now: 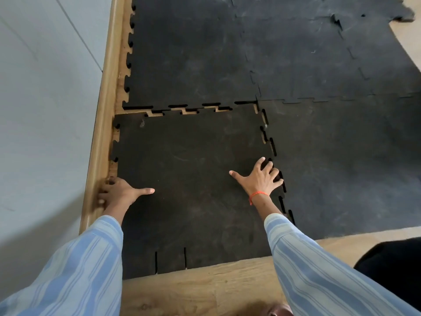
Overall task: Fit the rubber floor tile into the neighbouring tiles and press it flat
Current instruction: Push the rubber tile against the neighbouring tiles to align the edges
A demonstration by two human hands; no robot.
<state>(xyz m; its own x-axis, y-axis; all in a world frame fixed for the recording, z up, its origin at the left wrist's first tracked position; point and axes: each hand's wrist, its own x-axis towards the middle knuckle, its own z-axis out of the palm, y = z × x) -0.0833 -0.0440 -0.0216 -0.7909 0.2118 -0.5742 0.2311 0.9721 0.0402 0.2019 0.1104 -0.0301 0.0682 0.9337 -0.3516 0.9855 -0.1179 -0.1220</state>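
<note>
A black rubber floor tile (189, 169) with jigsaw edges lies on the wooden floor, between the skirting board on the left and laid tiles. Its far edge sits a little short of the far neighbouring tile (193, 65), with wood showing in the gaps. Its right edge teeth lie partly inside those of the right neighbouring tile (341, 160). My left hand (120, 192) grips the tile's left edge, fingers curled down by the skirting, thumb flat on top. My right hand (262, 179) rests spread on the tile's right edge, fingers on the seam.
A wooden skirting board (102, 133) runs along the grey wall (45, 110) at the left. More black tiles (319, 42) cover the floor farther off, with a curled corner at the far right. Bare wooden floor (205, 288) lies close to me. A dark object (396, 265) sits at the right.
</note>
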